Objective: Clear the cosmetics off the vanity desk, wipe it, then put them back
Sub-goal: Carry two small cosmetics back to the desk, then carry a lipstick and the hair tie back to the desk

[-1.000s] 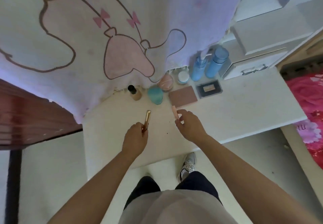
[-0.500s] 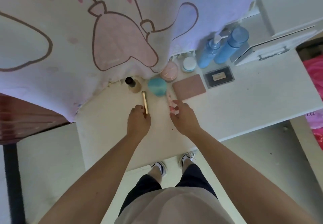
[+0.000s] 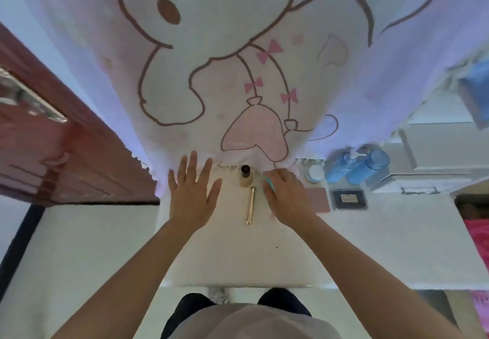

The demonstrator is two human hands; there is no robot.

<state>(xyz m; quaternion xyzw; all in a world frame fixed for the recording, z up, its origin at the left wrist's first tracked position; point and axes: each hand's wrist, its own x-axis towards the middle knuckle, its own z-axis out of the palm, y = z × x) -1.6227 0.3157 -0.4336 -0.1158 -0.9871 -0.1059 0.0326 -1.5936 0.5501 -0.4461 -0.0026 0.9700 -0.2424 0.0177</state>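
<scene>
The gold tube (image 3: 250, 205) lies flat on the desk (image 3: 238, 254) between the hands, its long axis running straight away from the person, with the far end just short of a small bottle (image 3: 246, 177). The left hand (image 3: 191, 195) is spread wide and holds nothing. The right hand (image 3: 287, 195) curves over a teal item (image 3: 267, 181) — grip or mere touch, I cannot tell. The tube lies nearer the right hand, but the left is the free one.

Gold tube (image 3: 250, 205), two blue bottles (image 3: 357, 167), pink-bowed cartoon-print cloth (image 3: 238, 60)

Left grip (image 3: 191, 195) splayed flat; right grip (image 3: 287, 196) curled.
</scene>
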